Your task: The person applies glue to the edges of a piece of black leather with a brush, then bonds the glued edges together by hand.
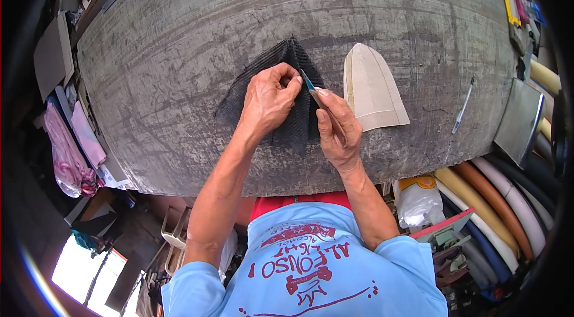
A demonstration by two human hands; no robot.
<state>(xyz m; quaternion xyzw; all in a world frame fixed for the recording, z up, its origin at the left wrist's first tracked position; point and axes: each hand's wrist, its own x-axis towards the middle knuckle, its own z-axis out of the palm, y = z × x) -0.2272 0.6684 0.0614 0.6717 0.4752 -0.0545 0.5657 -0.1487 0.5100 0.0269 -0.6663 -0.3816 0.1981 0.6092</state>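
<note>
A piece of black mesh fabric [242, 87] lies on the worn grey table [179, 60], narrowing to a point at the top. Over its middle, my left hand [272, 97] is closed, thumb and fingertips pinched on the fabric near a seam. My right hand [341, 129] is wrapped round a slim blade-like tool [308, 81], whose tip meets the mesh just right of my left fingertips. Right of the mesh lies a beige pointed pattern piece [373, 90] with lines along it, apart from the fabric and partly beside my right hand.
A clear pen [464, 105] lies at the table's right. Rolls of coloured material [493, 206] and a white plastic bag [420, 202] are below the right edge. Pink plastic-wrapped material [63, 149] hangs by the left edge. A grey flat panel [520, 120] sits at the right edge.
</note>
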